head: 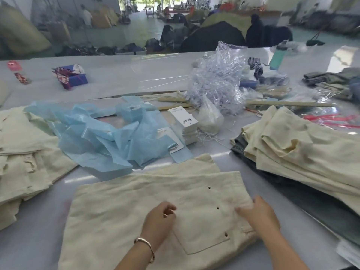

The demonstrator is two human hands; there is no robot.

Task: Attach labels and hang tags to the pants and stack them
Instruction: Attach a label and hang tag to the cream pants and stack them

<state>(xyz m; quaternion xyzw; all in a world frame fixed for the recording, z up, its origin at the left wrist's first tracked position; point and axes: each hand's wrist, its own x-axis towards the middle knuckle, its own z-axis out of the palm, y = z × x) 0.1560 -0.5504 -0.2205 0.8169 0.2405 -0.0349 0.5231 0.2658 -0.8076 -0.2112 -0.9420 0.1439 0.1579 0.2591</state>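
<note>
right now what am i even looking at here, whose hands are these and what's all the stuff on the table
This is one picture from a camera worn on a person's head, looking down at their own two hands. No machine is involved. The left hand, with a bracelet on its wrist, rests with curled fingers on a cream pair of pants laid flat on the grey table. The right hand grips the edge of that fabric. More cream pants lie in a pile on the left and a stack on the right. Behind sit crumpled blue tissue paper, a stack of white hang tags, and clear plastic wrap.
</note>
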